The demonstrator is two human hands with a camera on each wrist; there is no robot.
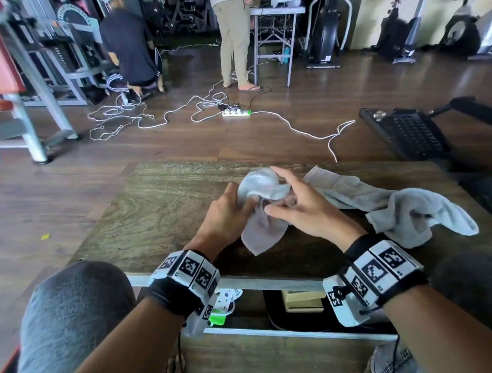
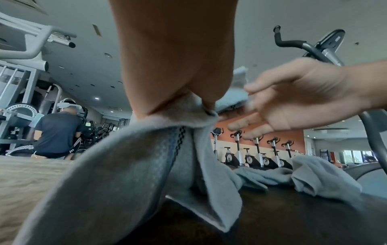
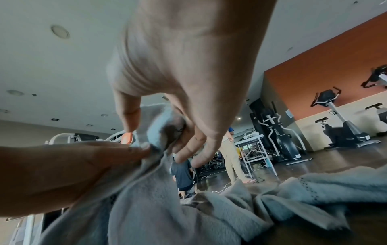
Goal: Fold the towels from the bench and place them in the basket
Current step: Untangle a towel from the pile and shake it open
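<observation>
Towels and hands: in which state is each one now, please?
Held towel: bunched, lifted, unfolded, lower corner hanging.
Second towel: crumpled, lying on the bench.
Left hand: grips the held towel.
Right hand: fingers spread at the held towel; grip unclear.

Soft even daylight, wide-angle edge warp, motion-blurred fingers [image 2: 254,102]

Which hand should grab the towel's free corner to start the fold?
Right. The left hand already pinches the grey towel; the right hand hovers beside it, fingers relaxed and apparently holding nothing.
</observation>
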